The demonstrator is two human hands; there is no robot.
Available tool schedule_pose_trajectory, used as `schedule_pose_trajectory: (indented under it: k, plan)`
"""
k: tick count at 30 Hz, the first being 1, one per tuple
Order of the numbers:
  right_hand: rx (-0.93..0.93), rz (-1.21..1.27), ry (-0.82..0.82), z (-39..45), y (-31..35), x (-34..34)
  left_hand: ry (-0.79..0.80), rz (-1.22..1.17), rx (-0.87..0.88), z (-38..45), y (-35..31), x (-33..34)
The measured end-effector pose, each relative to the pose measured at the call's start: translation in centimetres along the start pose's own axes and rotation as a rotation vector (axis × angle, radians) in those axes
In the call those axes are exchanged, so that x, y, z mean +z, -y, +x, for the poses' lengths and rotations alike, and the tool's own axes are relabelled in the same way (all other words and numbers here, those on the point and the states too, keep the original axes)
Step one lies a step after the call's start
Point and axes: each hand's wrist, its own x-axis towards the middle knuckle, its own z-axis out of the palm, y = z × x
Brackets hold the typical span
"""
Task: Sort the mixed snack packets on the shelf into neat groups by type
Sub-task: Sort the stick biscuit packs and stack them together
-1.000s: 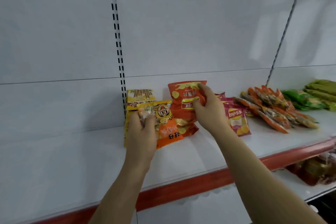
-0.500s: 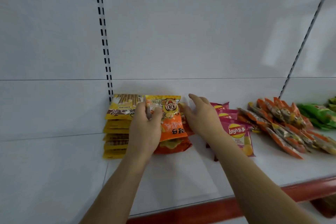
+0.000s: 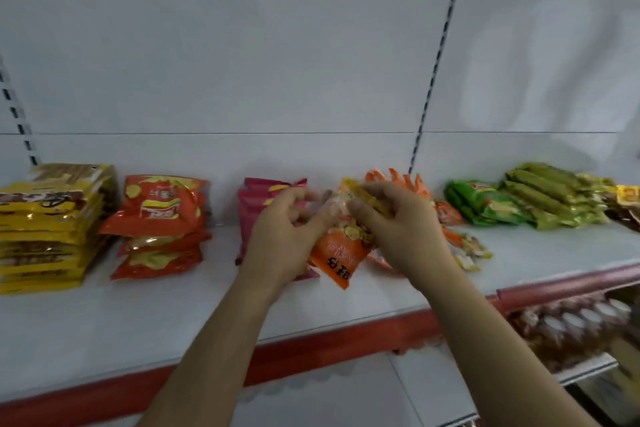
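Note:
Both hands hold one orange snack packet above the white shelf, in front of the pink packets. My left hand grips its left side and my right hand grips its top right. A stack of yellow stick-snack packets stands at the far left, with a pile of red-orange chip packets beside it. Behind my right hand lie orange-striped packets, partly hidden. Green packets and olive packets lie further right.
The shelf has a red front edge and a white back panel with slotted uprights. A lower shelf at bottom right holds packaged goods. More yellow and brown packets sit at the far right edge.
Both hands have carried the orange packet from the left piles rightward to in front of the pink packets. The right hand, open before, now grips it. The view has swung right.

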Motion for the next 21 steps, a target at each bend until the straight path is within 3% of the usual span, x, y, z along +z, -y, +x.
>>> schedule_pose_trajectory:
  k: [3,5,8,12,17,21]
  plan:
    - [0.089,0.028,-0.247,-0.8,-3.4,-4.2,0.044,-0.221,-0.147,-0.5,0.0,6.0]
    - [0.097,0.050,-0.330,-1.4,-5.3,-6.3,0.136,-0.250,-0.169,-0.7,0.2,9.6]
    - [0.043,-0.017,-0.264,-1.4,-8.4,-8.8,0.107,-0.174,-0.137,0.3,0.2,13.6]
    - [0.125,-0.071,-0.114,0.3,-11.8,-12.0,0.009,0.072,-0.027,3.7,0.2,16.4]
    - [0.169,-0.163,-0.170,3.8,-14.8,-12.9,0.007,0.393,0.114,6.5,1.1,19.5]
    - [0.197,-0.377,-0.100,5.7,-17.1,-11.4,-0.014,0.621,0.190,8.3,2.1,20.6]
